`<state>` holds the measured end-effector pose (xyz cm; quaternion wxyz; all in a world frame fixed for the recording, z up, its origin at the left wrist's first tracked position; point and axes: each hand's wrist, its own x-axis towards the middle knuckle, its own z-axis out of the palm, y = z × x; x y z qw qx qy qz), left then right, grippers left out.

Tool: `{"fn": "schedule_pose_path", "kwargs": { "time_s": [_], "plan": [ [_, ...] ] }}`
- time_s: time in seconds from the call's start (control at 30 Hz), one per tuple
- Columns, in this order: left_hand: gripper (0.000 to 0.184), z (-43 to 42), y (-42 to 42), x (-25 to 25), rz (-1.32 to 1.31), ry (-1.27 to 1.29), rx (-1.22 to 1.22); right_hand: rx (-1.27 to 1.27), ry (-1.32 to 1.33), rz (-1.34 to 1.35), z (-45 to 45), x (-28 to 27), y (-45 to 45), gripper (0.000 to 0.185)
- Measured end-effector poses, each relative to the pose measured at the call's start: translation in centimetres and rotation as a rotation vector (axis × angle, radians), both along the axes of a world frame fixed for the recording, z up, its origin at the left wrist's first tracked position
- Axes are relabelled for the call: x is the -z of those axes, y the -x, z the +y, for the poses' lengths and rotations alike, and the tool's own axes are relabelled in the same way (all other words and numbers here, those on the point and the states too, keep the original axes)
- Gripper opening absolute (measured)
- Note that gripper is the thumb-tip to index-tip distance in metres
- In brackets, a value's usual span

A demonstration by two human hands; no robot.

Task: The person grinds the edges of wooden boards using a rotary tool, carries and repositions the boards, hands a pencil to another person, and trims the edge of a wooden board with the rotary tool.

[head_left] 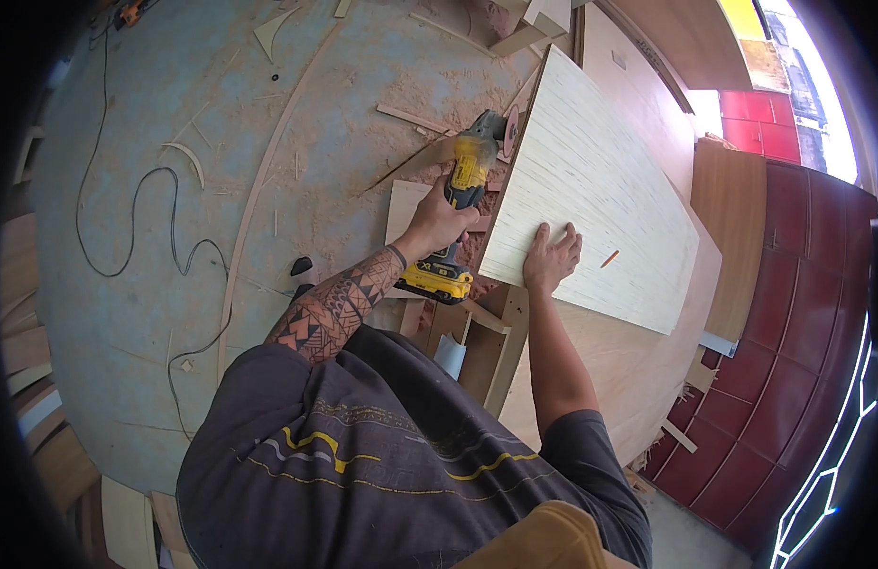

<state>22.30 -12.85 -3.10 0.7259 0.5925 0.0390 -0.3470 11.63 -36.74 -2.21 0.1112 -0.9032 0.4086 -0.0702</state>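
My left hand [443, 222] is wrapped round the body of a yellow and black cordless angle grinder [472, 163], with its battery pack below my wrist. The grinder's round disc [511, 131] is at the long left edge of a pale wood-grain board [591, 180]; whether it touches the edge I cannot tell. On the face of this board my right hand [551, 258] lies with fingers spread, near its lower left corner. A small orange pencil-like stick [609, 258] rests on the board just right of that hand.
Beneath the board is a larger wooden panel [591, 365]. Sawdust and offcuts litter the floor [334, 123] on the left, where a black cable [135, 228] snakes across. Dark red cabinets [790, 313] stand at the right. Stacked boards [64, 465] lie at the lower left.
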Motion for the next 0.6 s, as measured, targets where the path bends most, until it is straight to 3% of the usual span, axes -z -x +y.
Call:
{"fn": "schedule_pose_path", "kwargs": {
  "time_s": [0.6],
  "plan": [
    [0.059, -0.98, -0.46, 0.21, -0.007, 0.030, 0.007, 0.014, -0.003, 0.023, 0.03, -0.33, -0.16, 0.081]
  ]
}}
